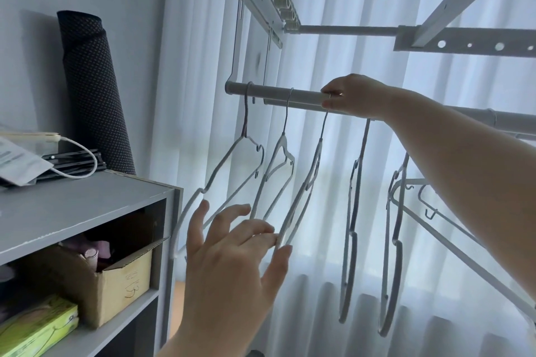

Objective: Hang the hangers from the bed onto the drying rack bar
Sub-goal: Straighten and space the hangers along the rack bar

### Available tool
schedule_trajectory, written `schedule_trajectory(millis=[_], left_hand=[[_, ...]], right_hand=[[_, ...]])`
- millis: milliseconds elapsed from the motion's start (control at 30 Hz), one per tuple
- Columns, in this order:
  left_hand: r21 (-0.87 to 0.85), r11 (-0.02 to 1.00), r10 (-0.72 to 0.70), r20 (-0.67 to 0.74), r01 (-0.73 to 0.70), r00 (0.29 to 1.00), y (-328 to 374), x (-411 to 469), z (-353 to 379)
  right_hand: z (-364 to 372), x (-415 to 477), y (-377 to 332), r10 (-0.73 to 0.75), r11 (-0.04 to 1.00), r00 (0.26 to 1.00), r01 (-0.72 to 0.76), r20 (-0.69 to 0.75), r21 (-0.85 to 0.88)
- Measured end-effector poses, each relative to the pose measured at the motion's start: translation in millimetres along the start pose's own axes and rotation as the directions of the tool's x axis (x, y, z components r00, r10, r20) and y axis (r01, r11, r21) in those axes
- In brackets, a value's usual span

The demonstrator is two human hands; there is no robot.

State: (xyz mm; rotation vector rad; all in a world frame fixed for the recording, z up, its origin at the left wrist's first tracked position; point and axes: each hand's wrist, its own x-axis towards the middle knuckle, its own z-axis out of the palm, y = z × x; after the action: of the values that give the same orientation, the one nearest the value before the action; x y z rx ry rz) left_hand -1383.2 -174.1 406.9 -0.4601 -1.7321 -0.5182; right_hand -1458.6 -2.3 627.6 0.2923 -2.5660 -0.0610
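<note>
Curtain (203, 66) fills the back, w/ the rack (342, 29) frame overhead and a shelf (87, 206) at left. The bar (278, 95) runs across below the frame, L to R. Five hangers hang from it, spaced apart.

The 3rd hanger (307, 182) from left is the one in hand. Its neck goes up to the bar under the right hand (356, 95), where thumb & forefinger pinch the hook wire at the bar. Whether the hook is fully over can't be told, as the hand hides it. Left hand (232, 255) is open, fingers (269, 236) spread, tips touching that hanger's low end.

Step looks like seating & spacing this hanger. To do it well, prob.:
- Get the hook right over the bar before the R pinch lets go.
- Let the L hand steady the low end so it doesn't swing into the 2nd hanger (278, 159).
- Keep gaps even w/ neighbours, then release gently.

Orientation: hook up, body hanging down. Its long axis, shoulder to shoulder, lies roughly crosswise to the bar and slants down-left toward the person, so it shows near edge-on.
</note>
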Motion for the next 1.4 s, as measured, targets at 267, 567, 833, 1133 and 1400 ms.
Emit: schedule_trajectory(millis=[267,567,833,1133,1400], left_hand=[[-0.026,1.000,-0.008,0.028,0.009,1.000,-0.4,-0.9,0.0],[-0.048,0.999,0.006,0.046,-0.004,0.999,-0.1,-2.3,2.3],[-0.093,0.996,0.008,0.029,-0.005,1.000,-0.3,-3.1,2.8],[-0.148,0.989,-0.016,0.103,0.031,0.995,0.5,-0.7,-3.9],[-0.174,0.984,-0.013,0.127,0.035,0.992,0.5,1.1,-4.3]], right_hand=[[0.2,-1.2,-0.2,0.011,1.000,1.000,-0.011,0.004,-0.005],[0.8,-0.4,0.1,0.016,1.000,1.000,-0.016,-0.001,-0.001],[1.9,1.1,-0.1,0.023,1.000,1.000,-0.023,-0.002,-0.008],[1.8,0.3,-0.4,0.032,0.999,0.999,-0.032,-0.011,-0.017],[0.2,-2.9,-3.3,0.042,0.999,0.999,-0.042,-0.026,-0.031]])
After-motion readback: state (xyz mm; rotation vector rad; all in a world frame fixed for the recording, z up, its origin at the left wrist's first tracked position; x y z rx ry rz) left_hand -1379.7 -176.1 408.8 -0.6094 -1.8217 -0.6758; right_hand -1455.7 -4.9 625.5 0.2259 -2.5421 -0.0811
